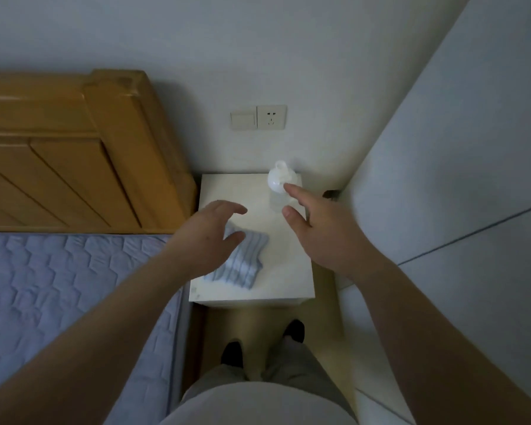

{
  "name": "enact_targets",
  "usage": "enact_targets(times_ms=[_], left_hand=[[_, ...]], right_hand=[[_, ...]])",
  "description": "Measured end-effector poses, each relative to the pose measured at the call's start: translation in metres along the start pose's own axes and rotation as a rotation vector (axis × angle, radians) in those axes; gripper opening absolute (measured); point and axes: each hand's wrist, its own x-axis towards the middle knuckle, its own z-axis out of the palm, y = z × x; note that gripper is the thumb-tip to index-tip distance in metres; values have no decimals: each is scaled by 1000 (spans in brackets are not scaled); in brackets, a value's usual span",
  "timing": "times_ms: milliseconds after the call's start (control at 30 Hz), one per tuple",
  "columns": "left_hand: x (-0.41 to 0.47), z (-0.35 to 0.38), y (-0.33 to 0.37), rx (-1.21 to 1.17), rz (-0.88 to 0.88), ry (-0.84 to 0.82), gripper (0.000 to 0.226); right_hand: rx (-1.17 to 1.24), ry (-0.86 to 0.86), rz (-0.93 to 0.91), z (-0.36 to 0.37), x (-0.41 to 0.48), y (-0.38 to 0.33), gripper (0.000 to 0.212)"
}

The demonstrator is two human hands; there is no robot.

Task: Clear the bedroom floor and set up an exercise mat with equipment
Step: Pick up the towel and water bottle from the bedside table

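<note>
A white nightstand (242,191) stands against the wall between the bed and the right wall. On it lie a folded blue-and-white striped towel (246,262) and a clear water bottle with a white cap (278,182) at the back right. My left hand (209,237) hovers over the towel with its fingers spread and lightly curved, holding nothing. My right hand (316,231) reaches toward the bottle, forefinger tip at the cap and thumb beside the bottle's body, not closed round it.
A bed with a blue quilted mattress (59,296) and a wooden headboard (74,154) fills the left. A switch and socket (258,118) sit on the wall above the nightstand. A white wall panel (457,210) closes the right side. My feet stand on the narrow floor strip (258,320).
</note>
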Motion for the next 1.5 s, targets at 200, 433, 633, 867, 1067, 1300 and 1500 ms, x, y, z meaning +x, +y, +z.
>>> enact_targets(times_ms=[200, 433, 633, 867, 1067, 1300, 1500], left_hand=[[43, 29, 8, -46, -81, -30, 39], [72, 45, -21, 14, -96, -111, 44], [95, 87, -82, 195, -25, -331, 55], [120, 155, -147, 532, 51, -564, 69], [153, 212, -182, 648, 44, -578, 79], [151, 252, -200, 680, 6, -599, 99], [165, 229, -193, 380, -116, -443, 34]], right_hand=[[-2, -102, -6, 1, 55, 39, 51], [-26, -171, 34, 18, 96, 47, 50], [-32, -176, 104, 50, 105, 43, 49], [-63, -216, 188, 98, 104, 45, 51], [-140, -248, 300, 131, 99, 64, 54], [-94, -260, 386, 155, 95, 80, 54], [-69, -287, 427, 156, 98, 85, 56]])
